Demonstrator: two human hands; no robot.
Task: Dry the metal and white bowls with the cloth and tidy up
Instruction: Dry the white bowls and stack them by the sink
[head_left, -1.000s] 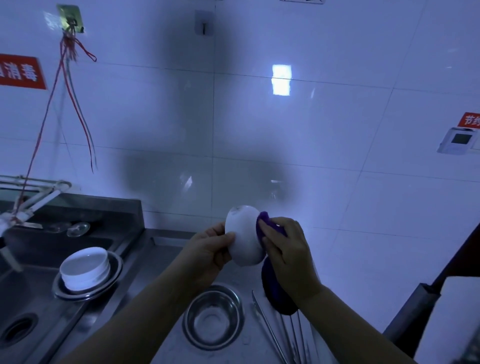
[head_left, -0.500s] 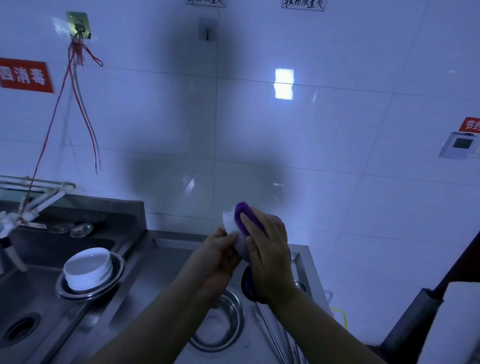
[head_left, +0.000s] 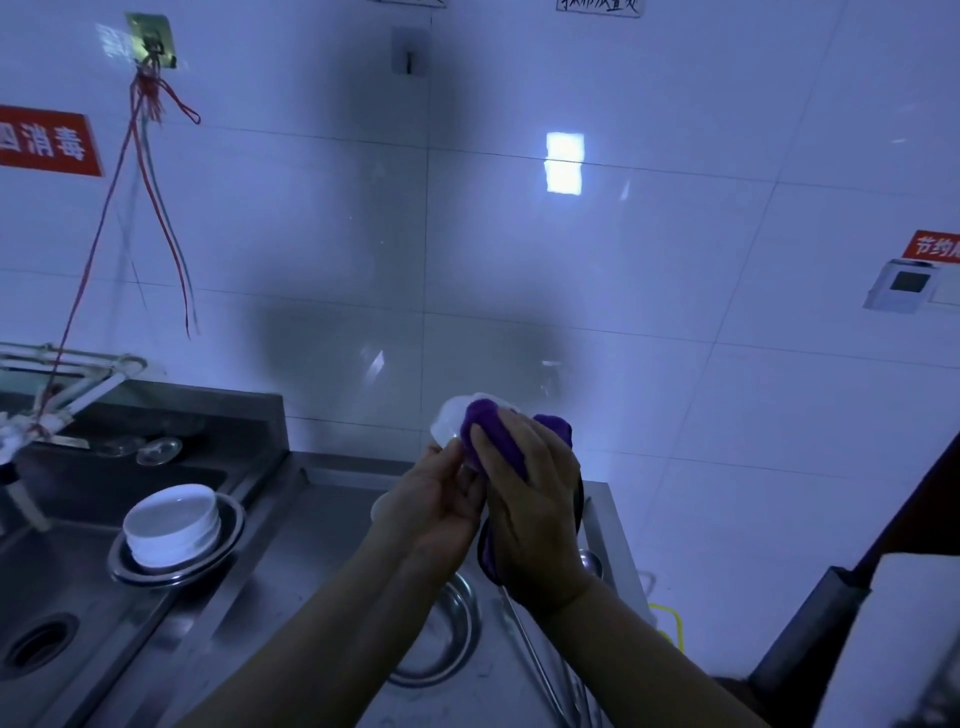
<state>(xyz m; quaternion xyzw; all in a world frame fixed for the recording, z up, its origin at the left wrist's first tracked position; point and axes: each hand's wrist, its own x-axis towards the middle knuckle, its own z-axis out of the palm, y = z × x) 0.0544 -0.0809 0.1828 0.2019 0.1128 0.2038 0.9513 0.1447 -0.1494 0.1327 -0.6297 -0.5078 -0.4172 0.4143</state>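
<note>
Purple cloth (head_left: 493, 441) now wraps over the white bowl (head_left: 451, 422), which I saw mostly bare a second ago. Right hand (head_left: 530, 514) presses cloth on; left hand (head_left: 436, 506) grips bowl above the counter (head_left: 311, 519). Wiping underway.

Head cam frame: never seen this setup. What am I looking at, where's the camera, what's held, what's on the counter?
There is no robot here. A person wears one wide-angle camera on the head, looking forward and down at their own two bare hands, with a tiled wall behind.

The left hand holds a white bowl up over the counter. The right hand presses a purple cloth against it, drying it.

Below the arms, a metal bowl sits on the steel counter, with long metal utensils beside it. To the left, in the sink, another white bowl sits inside a second metal bowl.
</note>
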